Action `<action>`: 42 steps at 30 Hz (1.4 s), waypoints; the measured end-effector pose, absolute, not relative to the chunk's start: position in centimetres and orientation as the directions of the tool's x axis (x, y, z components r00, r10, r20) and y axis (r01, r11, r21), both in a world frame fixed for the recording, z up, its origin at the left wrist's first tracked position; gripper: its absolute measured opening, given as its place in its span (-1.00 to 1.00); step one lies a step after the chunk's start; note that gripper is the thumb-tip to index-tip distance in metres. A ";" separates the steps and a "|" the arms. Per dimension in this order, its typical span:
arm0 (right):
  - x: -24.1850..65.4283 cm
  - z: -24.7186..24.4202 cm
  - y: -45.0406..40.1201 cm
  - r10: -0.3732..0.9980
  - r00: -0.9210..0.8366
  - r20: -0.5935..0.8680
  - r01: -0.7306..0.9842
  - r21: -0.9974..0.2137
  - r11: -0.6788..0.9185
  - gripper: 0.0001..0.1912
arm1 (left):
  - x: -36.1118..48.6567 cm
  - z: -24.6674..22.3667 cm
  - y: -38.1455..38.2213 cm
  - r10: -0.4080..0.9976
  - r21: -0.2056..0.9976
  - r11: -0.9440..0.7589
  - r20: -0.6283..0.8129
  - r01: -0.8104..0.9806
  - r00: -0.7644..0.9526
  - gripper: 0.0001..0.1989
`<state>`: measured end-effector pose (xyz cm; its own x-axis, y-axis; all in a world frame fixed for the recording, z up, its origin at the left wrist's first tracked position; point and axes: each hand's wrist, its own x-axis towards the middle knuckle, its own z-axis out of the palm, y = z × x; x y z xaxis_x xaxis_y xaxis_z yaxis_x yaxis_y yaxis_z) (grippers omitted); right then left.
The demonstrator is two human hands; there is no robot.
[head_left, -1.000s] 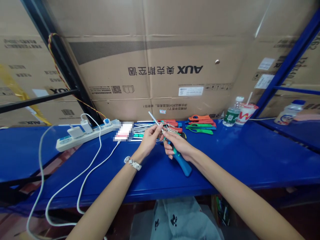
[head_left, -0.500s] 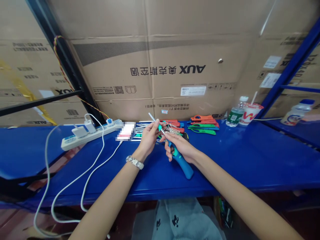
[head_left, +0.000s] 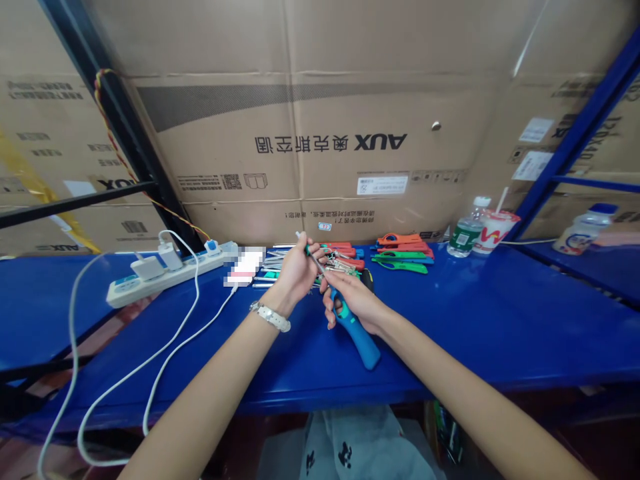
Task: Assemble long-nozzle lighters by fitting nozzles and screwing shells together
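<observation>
A blue long-nozzle lighter (head_left: 361,340) with a green trigger lies slantwise between my hands, its handle toward me. My right hand (head_left: 359,301) is closed round its upper part, near the trigger. My left hand (head_left: 295,272) is closed farther up, gripping the metal tube, where a bit of green shows at the fingers. A short pale tip pokes out beyond the left hand. Behind the hands lies a pile of metal tubes (head_left: 273,275) and red-handled lighter parts (head_left: 345,251), partly hidden by my fingers. Orange and green lighter handle shells (head_left: 400,256) are stacked to the right.
On the blue table (head_left: 465,320) a white power strip (head_left: 165,270) with plugs and cables stands at left, beside a blurred-out phone (head_left: 245,267). A water bottle (head_left: 465,230), a paper cup (head_left: 495,232) and another bottle (head_left: 585,230) stand at right. Cardboard (head_left: 320,100) forms the back.
My left hand has turned and lies farther along the tube, so less of the tip sticks out. The lighter stays in my right hand. The whole view has shifted slightly.
</observation>
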<state>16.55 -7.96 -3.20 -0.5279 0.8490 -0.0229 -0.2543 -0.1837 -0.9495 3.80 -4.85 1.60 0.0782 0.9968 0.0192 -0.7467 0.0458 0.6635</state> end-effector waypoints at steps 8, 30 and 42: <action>16.6 -3.5 -8.1 0.838 -0.545 0.020 -0.244 -0.960 -0.135 -0.55 | 2.7 4.1 -3.9 0.998 0.602 0.057 -0.009 -0.796 0.065 -0.56; 17.0 -3.0 -8.6 0.850 -0.527 0.001 -0.195 -0.973 -0.120 -0.59 | 2.2 2.9 -4.1 0.981 0.540 0.105 0.082 -0.835 0.176 -0.57; 17.0 -3.1 -8.4 0.837 -0.548 0.000 -0.197 -0.972 -0.129 -0.57 | 2.3 3.1 -3.9 0.991 0.552 0.072 0.057 -0.831 0.124 -0.59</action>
<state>17.05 -8.39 -3.10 -0.5479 0.8365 0.0003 -0.1974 -0.1289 -0.9718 2.26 -3.87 3.13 0.1237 0.9907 0.0565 -0.8306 0.0722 0.5522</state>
